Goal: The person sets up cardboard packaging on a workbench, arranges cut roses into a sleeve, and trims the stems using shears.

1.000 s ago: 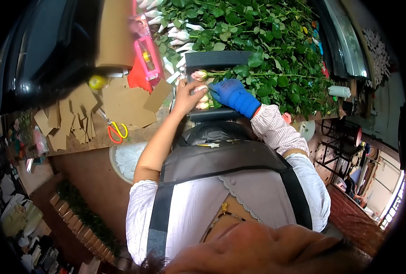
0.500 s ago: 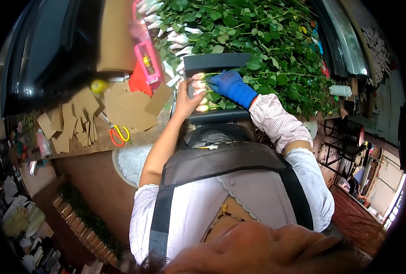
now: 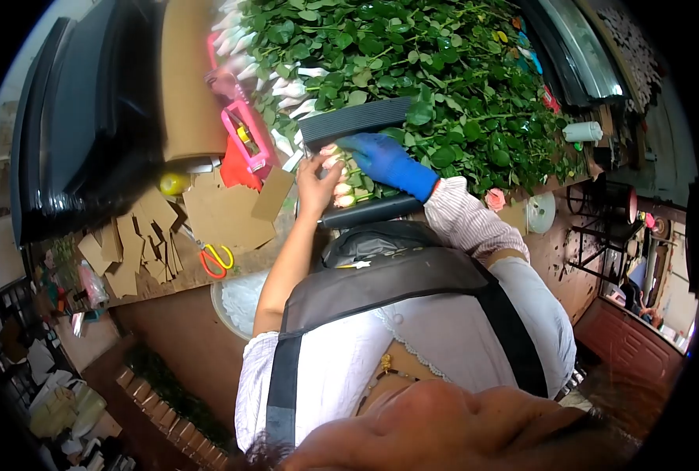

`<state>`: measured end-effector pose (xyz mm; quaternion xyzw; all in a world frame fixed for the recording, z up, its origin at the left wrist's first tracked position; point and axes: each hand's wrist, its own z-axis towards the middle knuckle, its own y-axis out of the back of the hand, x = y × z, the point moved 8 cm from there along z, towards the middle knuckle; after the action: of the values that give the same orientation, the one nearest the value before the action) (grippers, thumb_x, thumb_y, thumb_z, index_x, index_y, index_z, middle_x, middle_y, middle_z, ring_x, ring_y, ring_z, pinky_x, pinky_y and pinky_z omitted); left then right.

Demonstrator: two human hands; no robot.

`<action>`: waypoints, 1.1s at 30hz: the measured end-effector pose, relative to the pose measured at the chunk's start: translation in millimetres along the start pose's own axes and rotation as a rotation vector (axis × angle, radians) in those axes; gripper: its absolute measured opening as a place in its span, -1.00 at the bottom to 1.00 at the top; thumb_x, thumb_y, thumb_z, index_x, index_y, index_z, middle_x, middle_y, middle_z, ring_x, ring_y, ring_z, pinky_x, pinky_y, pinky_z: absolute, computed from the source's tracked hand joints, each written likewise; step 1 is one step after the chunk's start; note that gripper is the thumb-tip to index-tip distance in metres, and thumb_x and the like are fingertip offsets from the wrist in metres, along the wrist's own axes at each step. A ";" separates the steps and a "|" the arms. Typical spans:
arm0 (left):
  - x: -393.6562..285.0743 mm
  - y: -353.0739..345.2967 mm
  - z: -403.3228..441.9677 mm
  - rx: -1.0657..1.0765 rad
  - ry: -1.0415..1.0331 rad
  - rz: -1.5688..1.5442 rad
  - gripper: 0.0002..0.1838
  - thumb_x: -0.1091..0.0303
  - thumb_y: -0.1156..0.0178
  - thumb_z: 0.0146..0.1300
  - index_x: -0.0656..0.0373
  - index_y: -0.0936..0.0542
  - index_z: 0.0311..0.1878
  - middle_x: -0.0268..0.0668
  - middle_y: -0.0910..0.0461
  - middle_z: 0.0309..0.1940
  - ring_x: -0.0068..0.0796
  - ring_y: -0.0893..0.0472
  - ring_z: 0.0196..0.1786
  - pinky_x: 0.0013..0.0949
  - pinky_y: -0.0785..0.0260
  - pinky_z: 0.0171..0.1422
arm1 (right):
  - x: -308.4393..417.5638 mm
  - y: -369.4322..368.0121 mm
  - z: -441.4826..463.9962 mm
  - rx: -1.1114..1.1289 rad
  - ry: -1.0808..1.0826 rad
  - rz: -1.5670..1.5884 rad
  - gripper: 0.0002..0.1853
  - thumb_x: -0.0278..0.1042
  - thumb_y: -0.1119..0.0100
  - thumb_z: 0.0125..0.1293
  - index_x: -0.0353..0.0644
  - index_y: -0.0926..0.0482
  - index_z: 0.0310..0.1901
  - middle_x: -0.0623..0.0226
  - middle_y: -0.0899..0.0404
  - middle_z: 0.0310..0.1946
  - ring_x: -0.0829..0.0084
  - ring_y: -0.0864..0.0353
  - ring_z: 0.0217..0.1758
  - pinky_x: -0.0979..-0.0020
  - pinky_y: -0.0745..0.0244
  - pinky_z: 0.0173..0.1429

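Observation:
A row of pale pink roses (image 3: pixel 343 190) lies in a dark holder, their heads toward the left. My bare left hand (image 3: pixel 316 187) is at the heads, with thumb and fingers curled in against the upper blooms. My right hand (image 3: pixel 387 163), in a blue knitted glove, reaches across the stems from the right, its fingertips closed at the top rose just behind its head. The gloved palm covers part of the stems. Behind the hands rises the holder's ribbed black wall (image 3: pixel 355 118). Its padded black front edge (image 3: pixel 371 212) runs close to my apron.
A large heap of leafy rose stems (image 3: pixel 459 94) fills the back and right, with white-sleeved heads (image 3: pixel 290 93) along its left. A pink tape dispenser (image 3: pixel 249 140), cardboard pieces (image 3: pixel 228 212) and scissors (image 3: pixel 216 261) lie left. A single pink rose (image 3: pixel 495 199) is at the right edge.
The view has turned slightly. My gloved right hand has shifted left toward the rose heads, and my left fingers have curled in more. A loose pink rose now shows at the right.

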<state>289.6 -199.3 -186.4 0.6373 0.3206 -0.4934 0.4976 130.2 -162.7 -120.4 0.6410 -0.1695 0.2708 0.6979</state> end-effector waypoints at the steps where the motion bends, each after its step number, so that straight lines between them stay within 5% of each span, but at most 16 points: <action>1: -1.4 -0.2 0.7 0.002 0.013 -0.025 -0.67 0.28 -0.51 0.11 0.28 -0.70 -0.14 -0.22 -0.60 -0.19 -0.40 -0.59 -0.13 -0.35 -0.42 0.04 | -3.1 -8.7 1.2 0.019 0.037 -0.022 -0.59 -0.33 -0.09 0.29 0.04 -0.57 0.18 0.17 -0.63 -0.10 0.07 -0.63 -0.05 0.09 -0.55 0.04; 8: -6.2 2.3 4.0 0.016 -0.056 0.100 -0.66 0.22 -0.48 0.12 0.28 -0.69 -0.18 -0.18 -0.60 -0.24 -0.32 -0.58 -0.14 -0.31 -0.40 0.04 | 8.5 -34.5 12.9 0.230 -0.089 -0.475 -0.62 -0.28 -0.10 0.31 0.06 -0.53 0.17 0.27 -0.62 -0.05 0.27 -0.66 0.01 0.19 -0.55 0.01; 11: -7.1 2.2 3.6 0.023 -0.055 0.108 -0.66 0.22 -0.49 0.13 0.29 -0.69 -0.16 -0.17 -0.60 -0.25 -0.32 -0.59 -0.15 -0.31 -0.41 0.04 | 12.2 -12.5 2.7 0.163 -0.066 -0.255 -0.63 -0.21 -0.15 0.32 -0.03 -0.58 0.14 0.13 -0.64 -0.02 0.10 -0.65 0.00 0.15 -0.54 0.05; 13: 0.2 0.4 6.3 0.025 -0.095 0.111 -0.66 0.22 -0.49 0.13 0.29 -0.70 -0.16 -0.18 -0.60 -0.25 -0.34 -0.59 -0.16 -0.32 -0.41 0.02 | 36.0 54.3 -24.6 -0.166 -0.008 0.045 -0.65 -0.11 -0.18 0.37 -0.12 -0.64 0.06 0.11 -0.67 -0.07 0.10 -0.66 -0.05 0.21 -0.57 0.00; 17: 4.7 0.0 6.1 0.009 -0.075 0.114 -0.66 0.23 -0.50 0.13 0.29 -0.70 -0.17 -0.23 -0.59 -0.28 -0.38 -0.57 -0.19 -0.34 -0.40 -0.01 | 14.5 102.4 -117.9 0.449 -0.736 0.325 -0.54 0.19 -0.16 0.32 -0.09 -0.73 -0.20 0.17 -0.69 -0.41 0.06 -0.65 -0.39 0.16 -0.56 -0.17; 19: 10.4 -1.0 6.2 -0.010 -0.136 0.131 -0.68 0.24 -0.50 0.13 0.28 -0.70 -0.18 -0.23 -0.59 -0.27 -0.41 -0.56 -0.19 -0.36 -0.40 -0.02 | -16.2 85.3 -158.0 0.577 -0.691 -0.123 -0.47 0.25 -0.14 0.31 -0.14 -0.72 -0.18 0.17 -0.71 -0.33 0.11 -0.69 -0.32 0.16 -0.56 -0.14; 22: 3.5 1.9 4.9 -0.012 -0.123 0.110 -0.69 0.25 -0.49 0.14 0.28 -0.69 -0.19 -0.23 -0.60 -0.25 -0.42 -0.56 -0.20 -0.36 -0.40 -0.04 | -53.2 2.2 -217.5 0.205 -0.441 0.274 -0.54 0.07 -0.22 0.34 -0.25 -0.67 -0.10 0.17 -0.69 -0.26 0.22 -0.71 -0.20 0.21 -0.58 -0.13; 25: 16.7 -0.6 8.7 -0.014 -0.124 0.103 -0.68 0.21 -0.52 0.02 0.18 -0.72 -0.21 -0.16 -0.60 -0.35 -0.18 -0.58 -0.20 -0.20 -0.40 -0.05 | -25.8 27.8 -215.3 0.284 -0.675 0.665 -0.65 -0.12 -0.24 0.36 -0.27 -0.63 -0.05 0.20 -0.68 -0.24 0.38 -0.71 -0.21 0.32 -0.61 -0.17; 27: 13.5 1.1 8.7 -0.006 -0.139 0.121 -0.67 0.16 -0.52 0.02 0.15 -0.73 -0.21 -0.17 -0.57 -0.40 -0.15 -0.55 -0.24 -0.18 -0.40 -0.06 | -31.7 53.7 -221.9 0.121 -0.803 1.020 -0.67 -0.20 -0.17 0.43 -0.28 -0.57 0.05 0.20 -0.66 -0.17 0.45 -0.70 -0.20 0.40 -0.63 -0.20; 28: 11.1 1.7 5.8 -0.009 -0.125 0.137 -0.67 0.16 -0.52 0.01 0.14 -0.73 -0.21 -0.17 -0.57 -0.38 -0.15 -0.55 -0.21 -0.18 -0.39 -0.04 | -21.8 72.8 -215.3 -0.060 -0.680 1.296 -0.62 -0.18 -0.10 0.48 -0.30 -0.49 0.14 0.10 -0.66 -0.06 0.36 -0.71 -0.19 0.35 -0.67 -0.21; 29: 9.7 2.3 6.9 -0.011 -0.117 0.149 -0.66 0.15 -0.52 0.01 0.14 -0.73 -0.21 -0.17 -0.58 -0.35 -0.14 -0.55 -0.18 -0.19 -0.39 -0.02 | 10.8 100.0 -179.4 -0.061 -0.321 1.602 -0.59 -0.20 -0.03 0.52 -0.29 -0.41 0.24 0.05 -0.63 0.06 0.25 -0.70 -0.02 0.28 -0.65 0.01; 30: 24.6 -3.2 11.9 -0.004 -0.288 0.213 -0.75 0.26 -0.42 0.16 0.22 -0.69 -0.21 -0.19 -0.57 -0.39 -0.29 -0.54 -0.29 -0.29 -0.39 -0.18 | 32.6 119.2 -152.1 -0.157 -0.318 1.566 -0.60 -0.21 -0.06 0.50 -0.28 -0.45 0.23 0.04 -0.60 0.11 0.21 -0.65 0.09 0.25 -0.58 0.15; 31: 25.3 -1.0 8.5 -0.043 -0.438 0.259 -0.79 0.31 -0.32 0.23 0.21 -0.66 -0.13 -0.20 -0.61 -0.36 -0.31 -0.58 -0.22 -0.27 -0.43 -0.12 | 46.4 131.0 -132.2 -0.255 -0.315 1.525 -0.61 -0.22 -0.09 0.48 -0.27 -0.48 0.21 0.03 -0.58 0.17 0.18 -0.60 0.19 0.21 -0.51 0.29; 33: 39.6 -1.7 9.0 -0.003 -0.083 -0.073 -0.75 0.35 -0.26 0.27 0.24 -0.63 -0.04 -0.23 -0.66 -0.25 -0.37 -0.61 -0.11 -0.29 -0.46 0.03 | 32.9 113.6 -87.8 0.003 -0.083 1.073 -0.59 -0.17 -0.25 0.37 -0.19 -0.57 0.16 0.08 -0.52 0.26 0.20 -0.48 0.34 0.18 -0.35 0.43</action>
<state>297.5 -210.6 -224.6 0.6032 0.3234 -0.5368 0.4933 79.0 -67.2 -20.6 0.4754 -0.5003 0.5642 0.4532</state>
